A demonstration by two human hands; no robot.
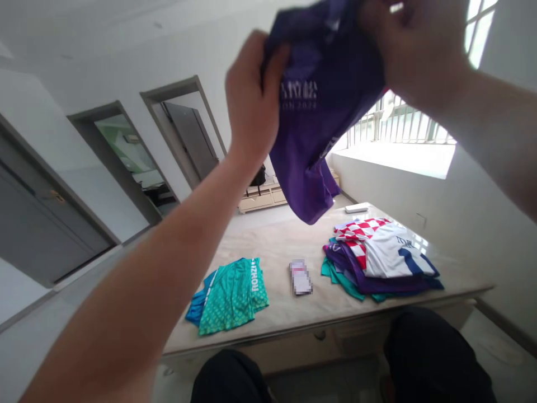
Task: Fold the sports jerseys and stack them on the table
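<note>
A dark purple sports shirt [310, 151] with white lettering hangs in the air, held up by both my hands above the table. My left hand [255, 95] is closed on its left side, the thumb lying over the fabric. At the upper right my right hand [415, 50] grips the other side; it is blurred and partly cut off by the top edge. The lower part of the shirt dangles loose and folded. Below, a green shirt [235, 296] lies folded over blue cloth [197, 307] on the table's left part.
The marble-look table [277, 319] bears a phone-like object [300, 277], its face pixelated, and a white box-shaped item [356, 208]. A pile of shirts, topped by a white and red-checked shirt [390, 249], lies right. My knees [229, 378] are at the near edge. A low cabinet [264, 198] stands behind.
</note>
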